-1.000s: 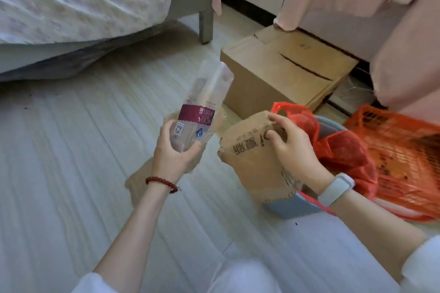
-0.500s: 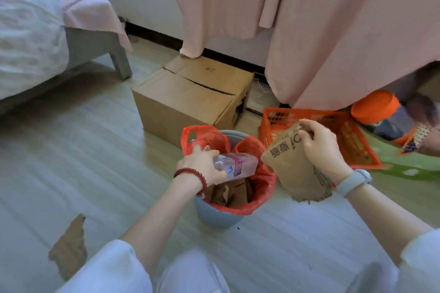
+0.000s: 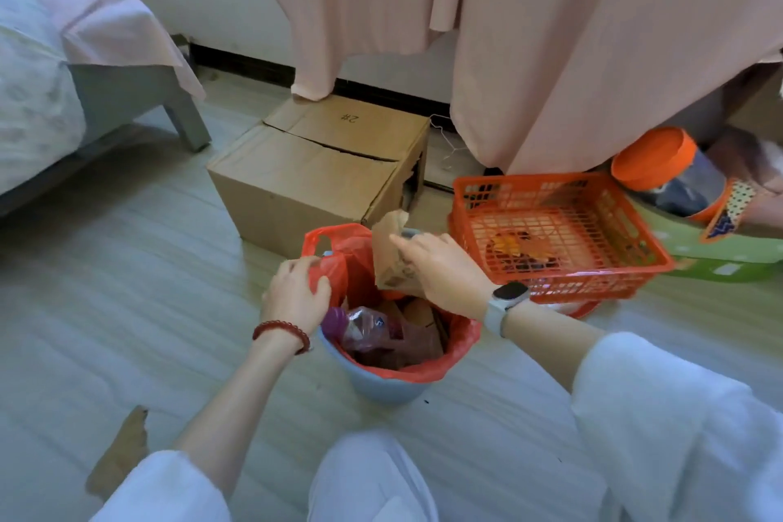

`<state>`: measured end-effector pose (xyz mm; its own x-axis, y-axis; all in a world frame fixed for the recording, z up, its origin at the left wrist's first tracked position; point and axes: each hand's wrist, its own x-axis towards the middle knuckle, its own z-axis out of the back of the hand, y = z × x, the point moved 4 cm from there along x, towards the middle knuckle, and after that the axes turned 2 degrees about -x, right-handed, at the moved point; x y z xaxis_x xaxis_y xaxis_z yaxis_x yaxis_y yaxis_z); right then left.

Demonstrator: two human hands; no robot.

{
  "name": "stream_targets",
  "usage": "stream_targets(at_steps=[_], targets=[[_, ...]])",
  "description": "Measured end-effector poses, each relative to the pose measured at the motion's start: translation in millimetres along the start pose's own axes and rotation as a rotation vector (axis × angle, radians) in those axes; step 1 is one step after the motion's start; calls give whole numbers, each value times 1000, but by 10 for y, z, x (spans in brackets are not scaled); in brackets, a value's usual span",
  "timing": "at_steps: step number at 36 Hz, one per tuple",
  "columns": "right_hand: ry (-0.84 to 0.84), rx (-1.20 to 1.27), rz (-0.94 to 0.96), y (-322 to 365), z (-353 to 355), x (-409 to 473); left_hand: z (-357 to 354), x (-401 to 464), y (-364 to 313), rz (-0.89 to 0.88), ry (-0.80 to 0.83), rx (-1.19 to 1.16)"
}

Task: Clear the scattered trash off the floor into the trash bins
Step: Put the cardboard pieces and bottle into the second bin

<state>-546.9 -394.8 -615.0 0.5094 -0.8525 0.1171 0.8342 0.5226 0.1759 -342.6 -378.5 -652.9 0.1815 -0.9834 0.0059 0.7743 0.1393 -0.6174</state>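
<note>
A torn cardboard scrap (image 3: 123, 451) lies on the pale wood-plank floor (image 3: 106, 309) at 7 o'clock. At centre stands a blue trash bin (image 3: 381, 384) lined with a red plastic bag (image 3: 459, 341); the left hand (image 3: 296, 295) grips the bag's rim, and the right hand (image 3: 440, 267) holds a torn cardboard piece (image 3: 390, 252) upright in the bin's mouth. The plastic bottle (image 3: 364, 324), half a second earlier in the left hand above the bin, now lies inside it. An orange plastic basket (image 3: 559, 233) sits at 3 o'clock, a cardboard box (image 3: 313, 174) at 12, a bed (image 3: 63, 97) at 10, and pink curtains (image 3: 551, 34) hang beyond.
</note>
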Motion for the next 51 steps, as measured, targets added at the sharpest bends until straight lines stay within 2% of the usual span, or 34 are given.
stream_targets(at_steps=[2,5,6,8,11,13,17,20,23,26,30,33,38,41,44,46,48,51], targets=[[214,-99,98,25,-315,-19,47,14,54,4,-15,-6],[435,45,133,-38,-581,-37,1,91,49,4,-20,-1],[429,152,122,-86,-576,-18,-33,141,9,-3,-24,0],[310,331,59,-284,-460,66,-126,285,-123,-30,-30,8],[82,445,-60,-772,-249,184,-353,562,-402,-99,-7,41],[7,470,-170,-1218,-233,259,-606,769,-611,-160,43,92],[37,492,-343,-2076,-589,477,-1279,1110,-961,-234,172,304],[56,488,-369,-2460,-1010,736,-1755,1264,-968,-193,266,483],[157,437,-295,-2549,-1517,1053,-1881,1317,-895,-251,109,500],[366,289,-204,-2435,-1993,1312,-1836,1300,-743,-307,-54,498],[625,118,-180,-2216,-2455,1541,-1690,1268,-552,-234,-123,495],[696,18,-199,-2171,-2741,1541,-1604,1225,-420,-180,-152,487],[675,-112,-273,-2247,-3042,1394,-1524,1182,-292,-141,-168,492],[607,-79,-247,-2203,-3089,1337,-1534,1182,-295,-134,-189,484],[508,237,-439,-2137,-2960,1390,-1547,1177,-296,-108,-190,475],[377,477,-547,-2061,-2768,1474,-1549,1172,-293,-95,-176,474],[215,628,-528,-1962,-2481,1525,-1550,1174,-287,-83,-148,476],[19,691,-377,-1846,-1932,1475,-1538,1179,-304,-78,-113,440]])
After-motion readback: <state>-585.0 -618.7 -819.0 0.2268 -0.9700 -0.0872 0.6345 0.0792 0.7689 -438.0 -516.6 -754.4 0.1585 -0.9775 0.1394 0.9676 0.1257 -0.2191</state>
